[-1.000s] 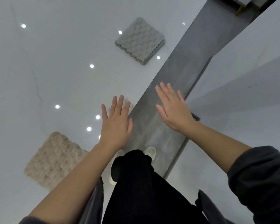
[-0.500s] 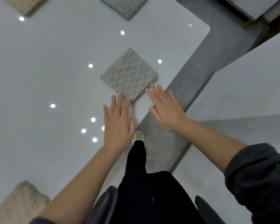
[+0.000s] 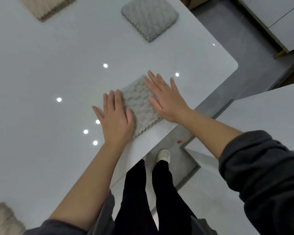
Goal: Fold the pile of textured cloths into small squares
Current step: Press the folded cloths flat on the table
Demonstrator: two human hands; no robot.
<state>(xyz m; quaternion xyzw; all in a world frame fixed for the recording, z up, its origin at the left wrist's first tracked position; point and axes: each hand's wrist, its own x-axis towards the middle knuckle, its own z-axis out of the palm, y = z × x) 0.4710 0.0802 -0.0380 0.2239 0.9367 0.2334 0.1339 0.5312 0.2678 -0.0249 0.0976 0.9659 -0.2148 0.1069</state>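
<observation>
We are noting a grey folded cloth (image 3: pixel 139 106) lying on the white table (image 3: pixel 41 116), near its front edge. The left hand (image 3: pixel 115 121) is lying flat over the cloth's left edge and the right hand (image 3: pixel 166 100) flat on its right side. Fingers on both are straight and spread, gripping nothing.

Farther back, a second grey square (image 3: pixel 149 19) and a beige folded cloth (image 3: pixel 47 5) are sitting well apart, the beige one cut off at the top. Another beige cloth (image 3: pixel 2 217) is showing only partly at bottom left.

The hands are hiding both sides of the near cloth. Below, a pale slipper (image 3: pixel 163 155) and a red spot (image 3: pixel 179 142) are showing on the floor.

Single head view, steeply downward, close over table (image 3: pixel 41 150) edge.
</observation>
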